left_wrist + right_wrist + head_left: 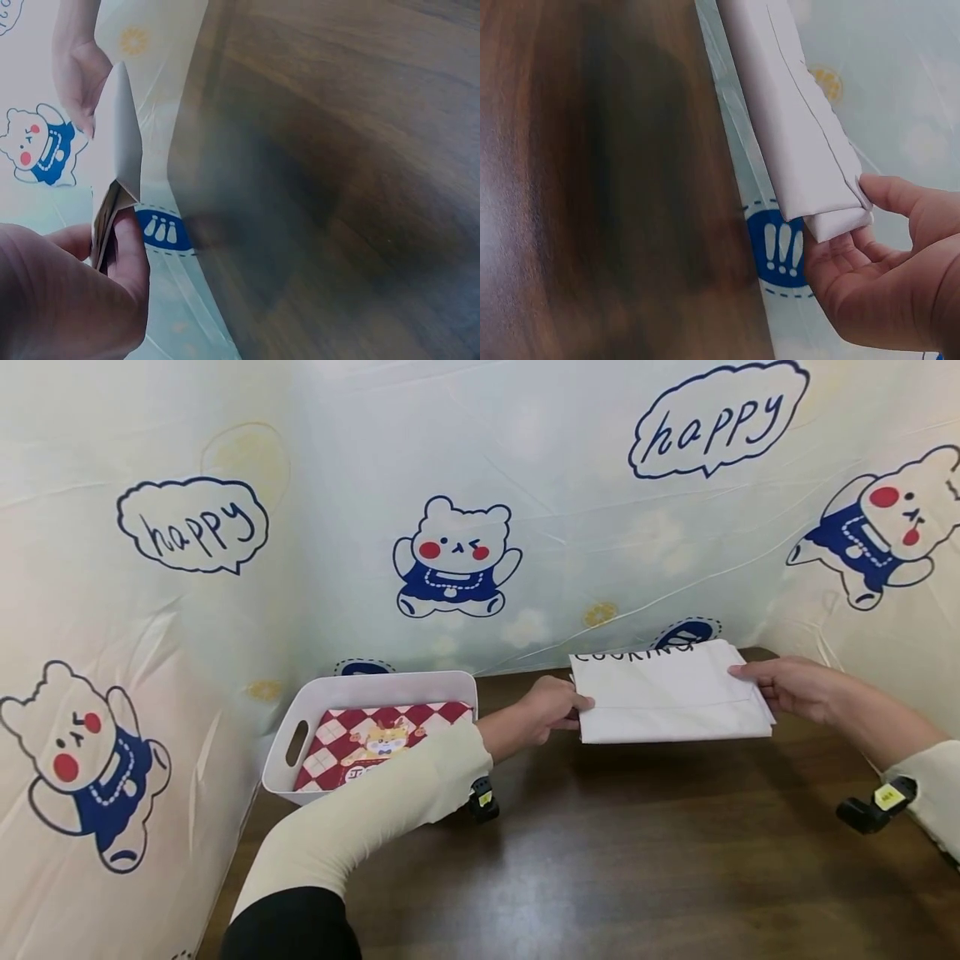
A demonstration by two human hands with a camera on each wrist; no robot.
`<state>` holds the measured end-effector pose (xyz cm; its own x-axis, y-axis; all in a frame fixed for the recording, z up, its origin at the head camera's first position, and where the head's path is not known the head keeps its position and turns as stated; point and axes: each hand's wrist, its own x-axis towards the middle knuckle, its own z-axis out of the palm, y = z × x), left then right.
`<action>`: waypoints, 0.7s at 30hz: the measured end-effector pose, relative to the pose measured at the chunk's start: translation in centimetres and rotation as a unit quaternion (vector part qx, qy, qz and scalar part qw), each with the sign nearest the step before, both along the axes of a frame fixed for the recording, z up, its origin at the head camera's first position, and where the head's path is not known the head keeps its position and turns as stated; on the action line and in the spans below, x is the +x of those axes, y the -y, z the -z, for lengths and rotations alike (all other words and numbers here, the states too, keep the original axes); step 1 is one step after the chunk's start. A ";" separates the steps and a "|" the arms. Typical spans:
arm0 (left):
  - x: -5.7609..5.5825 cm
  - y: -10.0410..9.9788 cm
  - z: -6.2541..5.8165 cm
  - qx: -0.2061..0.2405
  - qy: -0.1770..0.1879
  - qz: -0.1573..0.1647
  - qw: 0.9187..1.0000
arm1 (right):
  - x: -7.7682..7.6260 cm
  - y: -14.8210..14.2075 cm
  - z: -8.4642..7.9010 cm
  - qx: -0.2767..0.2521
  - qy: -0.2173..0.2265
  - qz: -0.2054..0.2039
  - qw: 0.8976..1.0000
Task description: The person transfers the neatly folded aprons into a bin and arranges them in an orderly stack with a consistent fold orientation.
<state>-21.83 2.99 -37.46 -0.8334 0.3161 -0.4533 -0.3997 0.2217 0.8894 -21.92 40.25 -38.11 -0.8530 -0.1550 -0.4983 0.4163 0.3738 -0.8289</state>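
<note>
A folded white cloth (pixel 667 697) with black lettering that reads "COOKING" along its far edge is held up over the brown table by both hands. At its left end my left hand (pixel 553 706) pinches the layers between thumb and fingers; the left wrist view shows the stacked folds of the cloth (pixel 120 142) edge-on. My right hand (pixel 798 687) grips the opposite end, thumb on top and fingers beneath. From the right wrist, the folded end of the cloth (pixel 802 142) lies between thumb and fingers of that hand (pixel 885 277).
A white plastic bin (pixel 292 777) with a handle slot stands at the left rear, partly behind my left sleeve. Inside lies a folded red checkered cloth (pixel 390 739) with a cartoon animal. A printed curtain (pixel 330 527) encloses the dark wooden table (pixel 585 860) at the back and sides.
</note>
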 end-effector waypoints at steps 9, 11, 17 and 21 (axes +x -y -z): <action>0.1 1.8 -0.4 -0.020 -0.005 -0.003 1.000 | 0.4 1.9 -0.3 -0.006 0.010 -0.004 1.000; 0.2 2.3 -0.6 -0.027 -0.005 0.001 1.000 | 0.5 2.3 -0.4 -0.007 0.011 -0.006 1.000; 0.5 3.6 -1.2 -0.039 -0.008 0.010 0.999 | 0.9 3.5 -1.0 -0.012 0.011 -0.010 1.000; 0.9 4.4 -1.4 -0.046 -0.011 0.004 0.999 | 1.0 4.1 -0.9 -0.024 0.015 -0.008 1.000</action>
